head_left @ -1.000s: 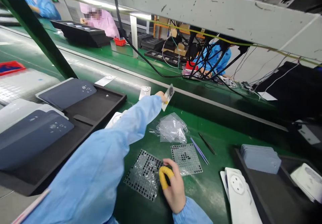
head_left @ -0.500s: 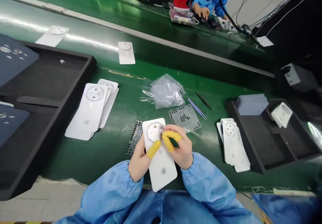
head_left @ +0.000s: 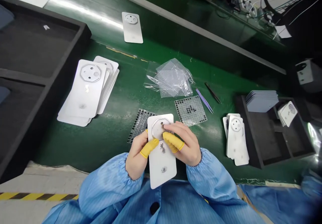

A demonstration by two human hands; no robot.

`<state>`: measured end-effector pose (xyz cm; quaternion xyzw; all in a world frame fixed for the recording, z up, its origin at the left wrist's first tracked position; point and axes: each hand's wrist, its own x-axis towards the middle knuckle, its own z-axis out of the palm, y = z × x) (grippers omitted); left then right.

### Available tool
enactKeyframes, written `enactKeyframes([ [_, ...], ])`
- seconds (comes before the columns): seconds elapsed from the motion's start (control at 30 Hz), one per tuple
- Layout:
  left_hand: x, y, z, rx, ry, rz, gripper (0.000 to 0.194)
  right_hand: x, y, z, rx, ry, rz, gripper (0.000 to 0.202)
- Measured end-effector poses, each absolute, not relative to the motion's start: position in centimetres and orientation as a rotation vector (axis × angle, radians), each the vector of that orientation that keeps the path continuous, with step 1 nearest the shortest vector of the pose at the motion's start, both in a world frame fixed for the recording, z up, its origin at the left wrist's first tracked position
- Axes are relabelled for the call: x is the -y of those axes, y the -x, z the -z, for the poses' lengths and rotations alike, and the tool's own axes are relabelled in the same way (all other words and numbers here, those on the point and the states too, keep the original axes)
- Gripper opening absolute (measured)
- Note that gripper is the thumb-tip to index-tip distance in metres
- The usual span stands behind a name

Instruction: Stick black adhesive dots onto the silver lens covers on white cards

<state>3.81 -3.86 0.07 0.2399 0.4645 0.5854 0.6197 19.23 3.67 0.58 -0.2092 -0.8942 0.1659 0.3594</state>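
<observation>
A white faceplate (head_left: 163, 157) with rounded corners, an octagonal raised ring, dark lettering and a small grey round patch is tilted up before my body. My left hand (head_left: 138, 155) grips its left edge, its yellow-cotted thumb across the front. My right hand (head_left: 186, 145) is over the plate's right side, yellow-cotted digits pressed together beside the octagon and bare fingers reaching over it; anything between them is hidden. Behind the plate lies a clear sheet of black dots (head_left: 141, 125), partly covered. Another dotted sheet (head_left: 191, 109) lies beyond my right hand.
Stacked white faceplates (head_left: 87, 93) lie at left, more (head_left: 236, 140) at right. Black divided trays (head_left: 60, 54) (head_left: 270, 138) flank the green bench. Clear plastic bags (head_left: 174, 79), purple tweezers (head_left: 204, 100) and dark tweezers (head_left: 212, 93) lie ahead. A single faceplate (head_left: 132, 31) is farther back.
The view has tilted down and shifted. My right hand's yellow-cotted digits have gone from a curled pinch at the octagon's edge to lying flatter against the plate, with the bare fingers stretched more.
</observation>
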Motion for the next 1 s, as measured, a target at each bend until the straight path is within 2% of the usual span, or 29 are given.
enactKeyframes([
  [0.33, 4.0, -3.6, -0.6, -1.179, -0.774, -1.321, 0.024, -3.7, -19.4, -0.6, 2.4, 0.482, -0.445, 0.031],
  [0.53, 3.7, -3.6, -0.7, -1.232, -0.83, -1.367, 0.024, -2.7, -18.8, -0.7, 2.493, 0.512, -0.455, 0.042],
  [0.8, 3.8, -3.6, -0.6, -1.21, -0.668, -1.384, 0.022, -2.3, -19.1, -0.2, 2.382, 0.5, -0.696, 0.054],
  [1.0, 3.0, -3.8, -1.4, -1.191, -0.456, -1.343, 0.022, -2.2, -19.3, -1.1, 2.078, 0.656, -0.911, 0.045],
])
